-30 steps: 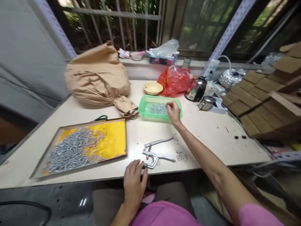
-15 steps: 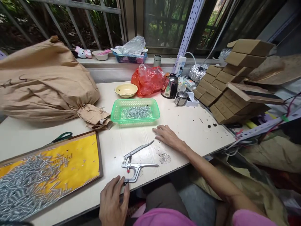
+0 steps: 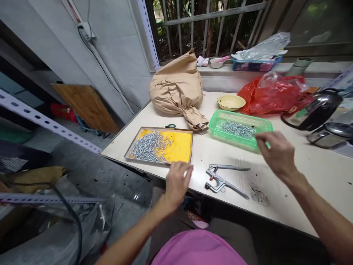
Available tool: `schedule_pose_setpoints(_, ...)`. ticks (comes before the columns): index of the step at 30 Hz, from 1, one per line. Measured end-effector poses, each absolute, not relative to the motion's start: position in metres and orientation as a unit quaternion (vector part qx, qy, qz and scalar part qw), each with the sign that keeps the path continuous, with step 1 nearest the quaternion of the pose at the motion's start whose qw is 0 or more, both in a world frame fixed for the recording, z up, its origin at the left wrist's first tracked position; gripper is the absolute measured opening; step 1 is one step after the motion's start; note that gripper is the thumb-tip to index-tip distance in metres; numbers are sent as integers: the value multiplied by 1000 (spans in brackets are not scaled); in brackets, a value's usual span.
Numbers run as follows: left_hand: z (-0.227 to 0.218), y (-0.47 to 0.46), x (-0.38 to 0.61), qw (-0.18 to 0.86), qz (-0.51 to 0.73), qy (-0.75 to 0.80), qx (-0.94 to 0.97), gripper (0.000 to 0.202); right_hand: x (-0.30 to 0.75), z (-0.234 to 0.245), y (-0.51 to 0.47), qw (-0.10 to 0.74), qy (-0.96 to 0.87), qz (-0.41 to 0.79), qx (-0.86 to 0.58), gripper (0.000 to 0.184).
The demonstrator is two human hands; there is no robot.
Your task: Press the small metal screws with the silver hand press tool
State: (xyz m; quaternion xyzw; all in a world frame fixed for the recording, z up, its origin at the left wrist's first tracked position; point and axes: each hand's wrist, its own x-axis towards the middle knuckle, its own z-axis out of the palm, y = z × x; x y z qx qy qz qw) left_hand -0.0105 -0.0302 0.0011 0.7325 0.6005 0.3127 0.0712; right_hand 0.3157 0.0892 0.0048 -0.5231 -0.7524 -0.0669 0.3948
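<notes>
My left hand (image 3: 177, 183) hovers at the front right corner of a shallow tray (image 3: 192, 147). Its fingers are loosely bent and part of them is hidden behind the hand; I see nothing held. Heaped in the tray's left half are small metal pins (image 3: 147, 147) on a yellow sheet (image 3: 180, 143). My right hand (image 3: 277, 156), slightly blurred, is raised by the front right corner of a green plastic basket (image 3: 234, 141), fingers bent and a little apart, with nothing visible in them. More small metal pieces (image 3: 238, 129) lie in the basket. Hand-press pliers (image 3: 217, 180) rest between my hands.
Behind the tray lie green-handled scissors (image 3: 170, 126) and a large brown paper sack (image 3: 178, 88). A cream bowl (image 3: 231, 103), a red plastic bag (image 3: 271, 94) and a kettle (image 3: 314, 108) stand farther back. Crumpled clear plastic (image 3: 259, 197) lies near the table's front edge.
My view has swung to the left. My left hand has left the pliers' jaw for the tray's corner. My right hand has lifted off the table toward the green basket.
</notes>
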Motion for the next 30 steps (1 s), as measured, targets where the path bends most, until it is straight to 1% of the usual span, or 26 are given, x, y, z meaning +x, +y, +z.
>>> schedule_pose_setpoints(1,6,-19,-19,54,294,617,728,17,315,17,105,401,-748,-74,-523,23)
schedule_pose_setpoints(2,8,-6,-26,53,264,630,728,17,314,28,120,377,-763,-63,-521,24)
schedule_pose_setpoints(4,6,18,-34,80,187,645,736,15,312,39,137,358,-763,-67,-535,28)
schedule_pose_setpoints(7,-7,44,-36,149,90,657,734,12,298,31,119,327,-797,-64,-504,34)
schedule_pose_setpoints(8,-11,48,-36,166,74,659,730,12,290,25,104,315,-816,-42,-483,34)
schedule_pose_setpoints(10,-16,51,-34,176,62,662,726,14,273,10,71,289,-839,45,-459,32)
schedule_pose_setpoints(13,-17,45,-34,150,94,665,726,17,240,-5,42,226,-826,175,-485,34)
schedule_pose_setpoints(15,-15,35,-37,133,137,653,733,17,212,-10,44,176,-805,237,-515,41)
schedule_pose_setpoints(18,-13,18,-50,106,197,627,746,17,170,-15,66,112,-777,282,-551,55)
schedule_pose_setpoints(20,-13,7,-63,90,227,618,747,18,147,-19,81,85,-763,311,-560,60)
schedule_pose_setpoints(23,-19,-5,-86,91,250,593,760,24,128,-25,93,66,-743,380,-546,57)
schedule_pose_setpoints(26,-27,-12,-102,97,248,557,787,30,124,-28,96,71,-728,396,-555,61)
schedule_pose_setpoints(28,-31,-14,-106,92,247,548,794,29,125,-28,95,75,-722,395,-563,62)
schedule_pose_setpoints(30,-35,-15,-104,86,252,555,788,24,126,-29,94,90,-711,414,-561,60)
